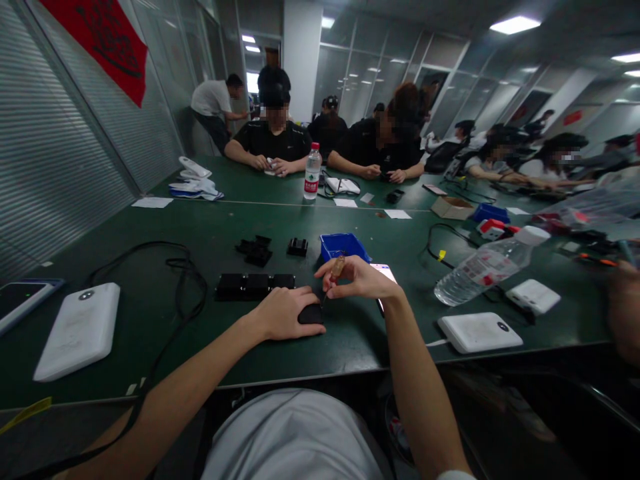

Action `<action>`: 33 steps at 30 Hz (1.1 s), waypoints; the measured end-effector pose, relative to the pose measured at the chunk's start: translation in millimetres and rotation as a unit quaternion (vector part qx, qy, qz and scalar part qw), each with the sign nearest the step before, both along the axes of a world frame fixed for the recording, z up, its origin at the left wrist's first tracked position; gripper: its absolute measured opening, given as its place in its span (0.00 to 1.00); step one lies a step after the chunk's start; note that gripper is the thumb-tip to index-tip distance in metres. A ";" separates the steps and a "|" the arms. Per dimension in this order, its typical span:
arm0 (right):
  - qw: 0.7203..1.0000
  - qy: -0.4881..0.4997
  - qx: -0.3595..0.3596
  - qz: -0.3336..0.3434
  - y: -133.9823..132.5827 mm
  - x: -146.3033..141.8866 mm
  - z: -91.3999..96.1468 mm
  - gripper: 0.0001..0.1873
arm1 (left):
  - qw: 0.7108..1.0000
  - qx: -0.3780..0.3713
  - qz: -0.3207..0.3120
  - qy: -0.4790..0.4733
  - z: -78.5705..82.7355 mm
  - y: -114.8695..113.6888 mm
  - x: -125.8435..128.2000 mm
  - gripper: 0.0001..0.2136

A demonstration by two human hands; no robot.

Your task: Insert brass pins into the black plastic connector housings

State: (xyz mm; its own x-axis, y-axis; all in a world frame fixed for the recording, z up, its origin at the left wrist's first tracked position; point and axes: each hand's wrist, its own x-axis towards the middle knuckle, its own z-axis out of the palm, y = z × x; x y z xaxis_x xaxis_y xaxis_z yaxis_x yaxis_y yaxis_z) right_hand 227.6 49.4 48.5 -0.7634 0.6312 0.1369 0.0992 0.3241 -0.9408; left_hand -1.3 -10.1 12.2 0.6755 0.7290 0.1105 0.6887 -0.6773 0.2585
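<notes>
On the near side of the blue tray [345,247] and slightly to its left, a black block [311,315] lay on the green table [310,357] under the left hand [283,313], whose thumb and fingers were parted around it, holding it down. Just in front of the tray, the right hand [357,278] pinched an amber-handled screwdriver [338,268] between thumb and fingers, its shaft pointing down towards the block's right end; whether the tip touched could not be told. Close by the tray's right side, a phone [384,271] with a lit screen lay partly hidden by the right wrist. Left of the tray and nearer sat a row of black blocks [254,285]; just left of it stood a small black part [297,247], with loose black pieces [255,251] farther left. Well right of the tray was a clear bottle [485,268]; beyond it, a red-capped bottle [312,173] and two seated co-workers.
</notes>
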 end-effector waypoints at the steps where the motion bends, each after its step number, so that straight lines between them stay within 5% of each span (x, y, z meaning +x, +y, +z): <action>1: 1.000 0.003 -0.002 0.001 0.2 0.4 -0.7 0.20 | 1.000 0.000 0.001 0.000 0.2 -0.1 -0.1 0.25; 33: 0.998 0.016 -0.041 -0.040 -1.9 1.2 4.2 0.18 | 1.000 -0.001 -0.003 -0.004 -0.6 -0.1 -0.8 0.25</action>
